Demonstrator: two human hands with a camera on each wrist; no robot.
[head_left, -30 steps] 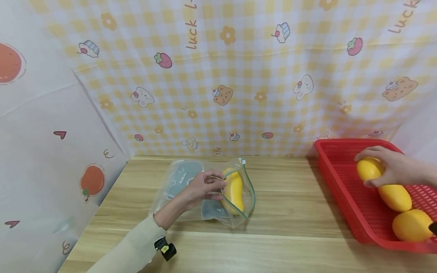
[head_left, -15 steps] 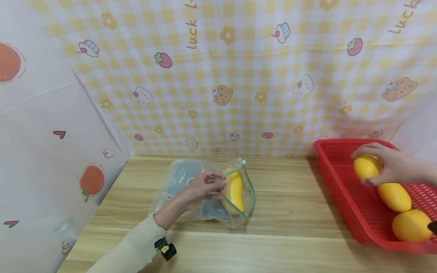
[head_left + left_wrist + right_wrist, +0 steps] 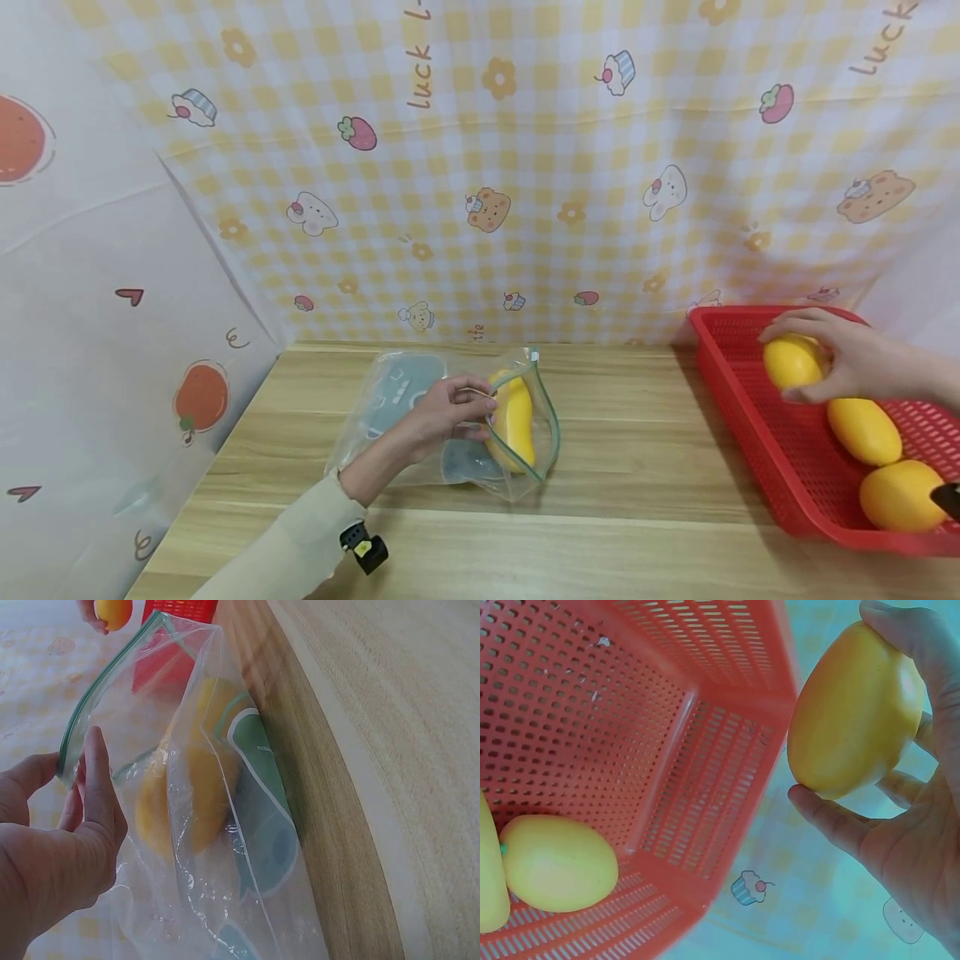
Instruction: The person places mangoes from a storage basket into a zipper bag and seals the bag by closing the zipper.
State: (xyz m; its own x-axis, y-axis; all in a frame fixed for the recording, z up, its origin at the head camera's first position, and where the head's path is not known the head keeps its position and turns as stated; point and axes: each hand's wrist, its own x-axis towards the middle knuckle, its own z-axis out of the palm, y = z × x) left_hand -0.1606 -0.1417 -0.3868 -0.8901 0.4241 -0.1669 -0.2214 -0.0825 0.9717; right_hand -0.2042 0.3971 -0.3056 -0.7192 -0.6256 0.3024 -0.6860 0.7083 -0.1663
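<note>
My left hand [image 3: 442, 417] pinches the green-zipped edge of a clear zip bag [image 3: 408, 392] lying on the table. The bag's mouth gapes to the right. Inside it lies a long yellow fruit [image 3: 516, 421], seen through the plastic also in the left wrist view. Over the red basket [image 3: 738, 442], my right hand [image 3: 858, 354] holds a smooth yellow mango [image 3: 791, 364] between thumb and fingers. In the right wrist view this mango [image 3: 855, 712] overlaps the outside of the basket wall. Two more yellow fruits, one nearer [image 3: 902, 496] and one behind it [image 3: 864, 431], lie in the basket.
A wooden table [image 3: 622, 467] spans the space between bag and basket. A checked cloth [image 3: 570, 167] hangs behind it, and a white printed sheet [image 3: 97, 350] stands on the left. The basket's raised left wall faces the bag.
My right hand has lifted the mango off the fruits in the basket and carried it up and to the left. The left hand and bag have stayed still.
</note>
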